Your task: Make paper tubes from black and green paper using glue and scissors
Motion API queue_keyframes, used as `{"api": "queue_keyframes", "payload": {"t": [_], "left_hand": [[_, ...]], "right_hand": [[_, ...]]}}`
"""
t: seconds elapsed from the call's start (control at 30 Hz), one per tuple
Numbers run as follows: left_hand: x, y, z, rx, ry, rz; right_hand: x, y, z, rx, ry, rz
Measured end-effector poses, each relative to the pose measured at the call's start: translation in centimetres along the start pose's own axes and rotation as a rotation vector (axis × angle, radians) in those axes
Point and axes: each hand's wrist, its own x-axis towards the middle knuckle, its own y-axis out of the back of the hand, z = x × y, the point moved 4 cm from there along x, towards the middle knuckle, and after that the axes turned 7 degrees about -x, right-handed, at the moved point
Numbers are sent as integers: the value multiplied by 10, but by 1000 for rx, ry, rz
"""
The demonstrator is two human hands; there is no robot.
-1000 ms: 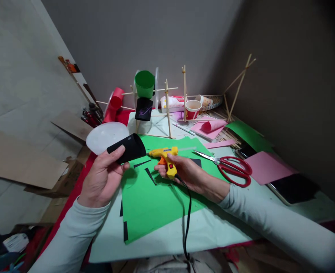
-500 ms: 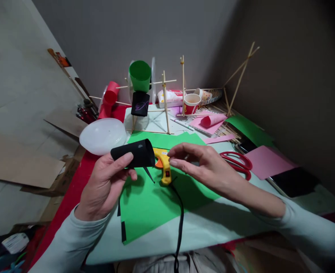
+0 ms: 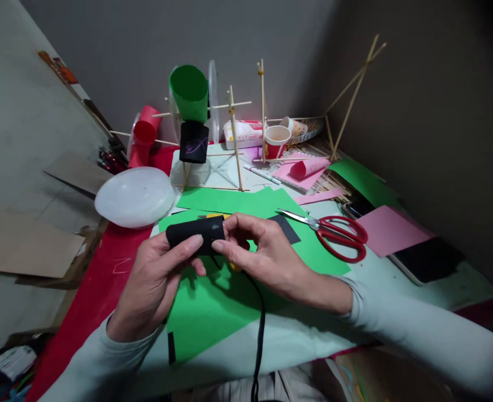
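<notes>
Furthest left, a white plastic dome lies at the desk's edge. Next, the left hand grips a black paper roll above the green sheet, the right hand pinching its other end; red scissors lie further right.

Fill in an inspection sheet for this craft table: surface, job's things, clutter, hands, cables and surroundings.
Surface: table with a pale cover; a green paper sheet lies in front of the person.
Job's things: black paper roll, held above the green sheet.
Clutter: red scissors, white plastic lid, pink paper, paper cup, stick frame carrying a green cup, dark phone.
Hands: left hand grips the roll's body; right hand pinches its right end.
Cables: black cable runs from under the hands to the near edge; yellow glue gun mostly hidden.
Surroundings: grey wall; cardboard on the floor, left.
</notes>
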Motion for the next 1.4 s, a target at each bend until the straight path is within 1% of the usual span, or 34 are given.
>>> {"api": "queue_keyframes", "payload": {"t": [0.17,0.33,0.4,0.5,0.6,0.7,0.77,0.83,0.9,0.97,1.03,1.1,1.2,1.4], "left_hand": [[2,-2,-5,4,19,17],[4,2,-6,-31,42,28],[4,4,-7,-45,71,20],[6,4,-10,-52,110,2],[8,3,-12,-52,92,5],[10,6,-11,-58,53,31],[13,8,-10,-81,47,39],[15,11,-9,-129,57,42],[17,14,-9,-200,78,50],[19,16,-10,-276,113,61],[21,17,-11,-325,144,72],[21,18,-11,-339,156,83],[21,20,-10,-335,151,94],[21,21,-3,-224,85,21]], "right_hand": [[-3,1,4,37,-28,-7],[-3,1,2,-25,-66,-69],[-3,1,1,-56,-45,-53],[-2,0,5,-89,0,6],[-2,4,12,-21,-64,63],[-1,12,8,47,-101,40],[2,21,1,50,-78,14],[7,34,-5,65,-26,68],[12,51,-3,96,28,195],[19,65,7,153,19,310],[25,74,21,216,-19,351],[29,78,31,253,-45,344],[31,80,37,286,-74,318],[28,74,32,304,-87,244]]}}
